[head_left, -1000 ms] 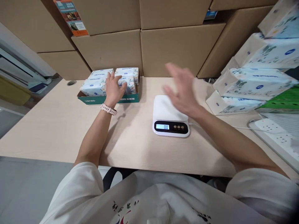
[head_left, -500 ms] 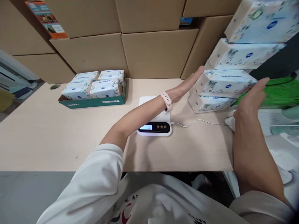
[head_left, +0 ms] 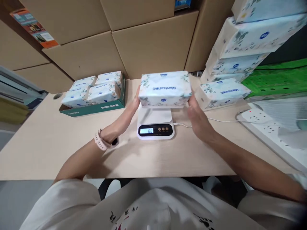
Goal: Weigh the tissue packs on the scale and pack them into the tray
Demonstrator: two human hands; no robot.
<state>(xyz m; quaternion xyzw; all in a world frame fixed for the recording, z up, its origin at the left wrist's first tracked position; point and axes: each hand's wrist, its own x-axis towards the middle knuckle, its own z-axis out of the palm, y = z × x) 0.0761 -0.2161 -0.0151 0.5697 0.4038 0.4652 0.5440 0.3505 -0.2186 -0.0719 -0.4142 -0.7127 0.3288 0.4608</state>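
Between my two hands I hold a white tissue pack (head_left: pixel 165 88) with a leaf print, just above the white kitchen scale (head_left: pixel 155 124). My left hand (head_left: pixel 129 111) presses flat on the pack's left end and my right hand (head_left: pixel 195 116) on its right end. The pack hovers over the scale's platform; the display reads 0.0. A pale watch sits on my left wrist.
A green tray (head_left: pixel 96 108) with several tissue packs stands at the left back. More packs (head_left: pixel 230 64) are stacked at the right, beside green boxes (head_left: pixel 278 80). A power strip (head_left: pixel 268 127) lies at the right edge. Cardboard boxes (head_left: pixel 153 44) line the back.
Both hands went right to the stack, took one tissue pack and brought it over the scale. Before that my left hand was on the packs in the green tray.
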